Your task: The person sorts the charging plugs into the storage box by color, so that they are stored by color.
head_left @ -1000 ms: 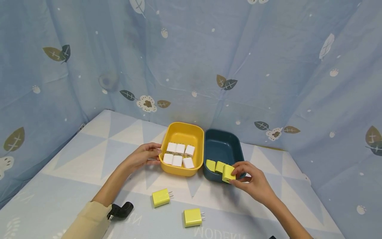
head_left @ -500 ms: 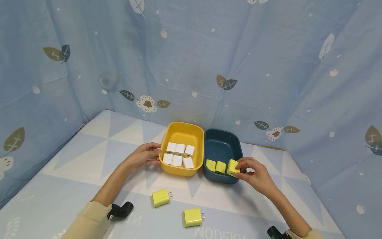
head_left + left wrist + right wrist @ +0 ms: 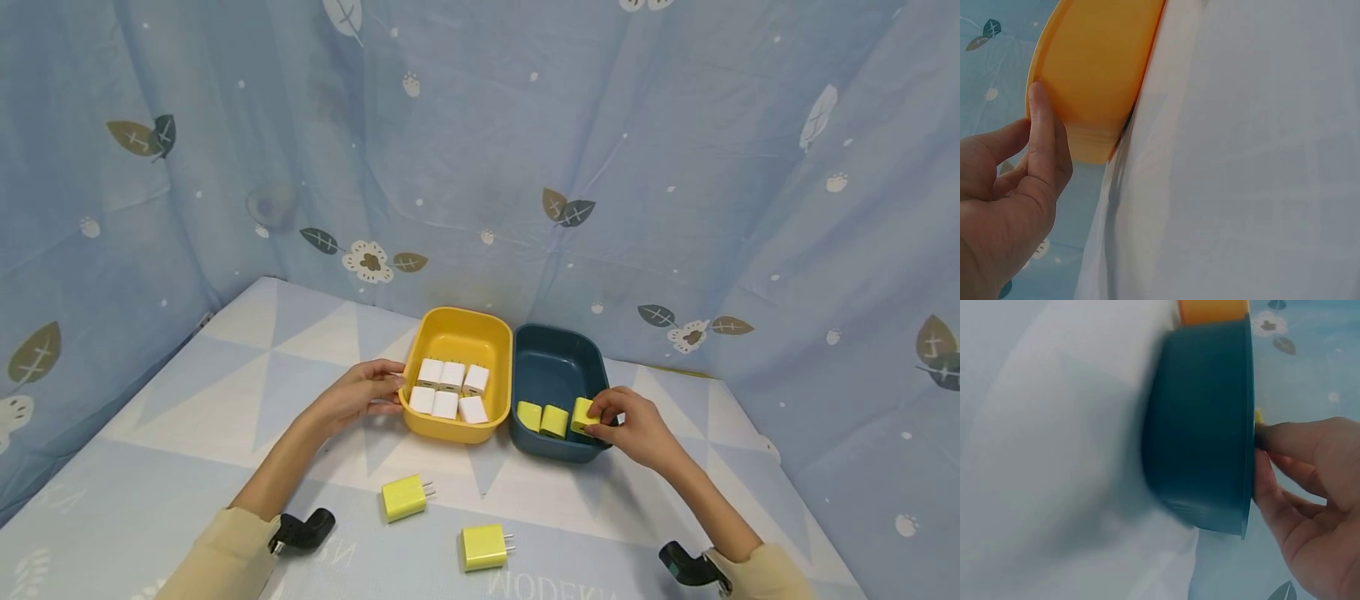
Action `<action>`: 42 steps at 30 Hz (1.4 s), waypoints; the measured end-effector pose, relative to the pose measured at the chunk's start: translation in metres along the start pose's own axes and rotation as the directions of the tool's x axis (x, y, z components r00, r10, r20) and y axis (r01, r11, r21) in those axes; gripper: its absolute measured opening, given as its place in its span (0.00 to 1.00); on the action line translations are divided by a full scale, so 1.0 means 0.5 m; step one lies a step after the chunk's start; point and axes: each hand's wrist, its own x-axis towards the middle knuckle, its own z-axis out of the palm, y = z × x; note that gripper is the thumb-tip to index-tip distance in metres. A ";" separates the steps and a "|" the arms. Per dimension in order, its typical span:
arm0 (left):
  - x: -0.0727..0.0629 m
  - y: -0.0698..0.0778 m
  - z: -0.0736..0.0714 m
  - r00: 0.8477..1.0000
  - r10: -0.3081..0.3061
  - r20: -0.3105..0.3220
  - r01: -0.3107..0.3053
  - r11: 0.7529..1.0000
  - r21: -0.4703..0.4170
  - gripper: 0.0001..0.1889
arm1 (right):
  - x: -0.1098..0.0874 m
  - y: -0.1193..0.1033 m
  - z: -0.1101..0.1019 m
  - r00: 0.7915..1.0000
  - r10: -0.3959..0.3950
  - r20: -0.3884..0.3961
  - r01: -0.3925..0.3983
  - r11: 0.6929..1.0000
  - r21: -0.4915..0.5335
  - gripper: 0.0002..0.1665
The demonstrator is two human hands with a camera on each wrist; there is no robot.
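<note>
My right hand point(image 3: 633, 423) pinches a yellow charger plug point(image 3: 583, 415) inside the near right corner of the dark blue bin point(image 3: 558, 333). In the right wrist view the bin's wall hides most of that plug. Left of it in the bin lie two more yellow charger plugs, one at the corner point(image 3: 528, 415) and one in the middle point(image 3: 554, 422). My left hand point(image 3: 360, 390) touches the left side of the yellow bin point(image 3: 459, 429), its fingers point(image 3: 1041, 140) fairly straight along the outer wall. Several white charger plugs point(image 3: 446, 405) lie in two rows in that bin.
Two yellow charger plugs lie on the table in front of the bins, one at left point(image 3: 404, 498) and one nearer point(image 3: 483, 547). The bins stand side by side. A blue patterned curtain point(image 3: 480, 167) hangs behind the table point(image 3: 300, 450).
My right hand has carried the yellow charger plug from above the dark blue bin's front rim back and down into its right corner. My left hand stays at the yellow bin.
</note>
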 end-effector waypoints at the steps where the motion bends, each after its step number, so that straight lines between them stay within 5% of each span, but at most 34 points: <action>1: 0.000 0.000 0.000 1.000 0.001 0.001 -0.001 1.000 -0.001 0.24 | 0.002 -0.001 0.000 1.000 0.002 0.008 -0.002 1.000 -0.010 0.10; 16: 0.000 -0.005 -0.001 1.000 0.003 0.001 -0.003 1.000 -0.001 0.25 | 0.032 -0.022 0.012 0.987 0.075 0.145 -0.049 0.984 -0.172 0.09; 25: 0.003 -0.009 -0.002 1.000 0.005 0.004 -0.005 1.000 -0.005 0.24 | 0.030 -0.025 0.019 0.987 0.033 0.160 0.001 0.978 -0.210 0.09; 42: 0.001 -0.004 -0.002 1.000 0.006 0.005 -0.006 1.000 -0.007 0.24 | 0.013 -0.013 0.013 0.999 0.025 0.032 -0.026 1.000 0.007 0.09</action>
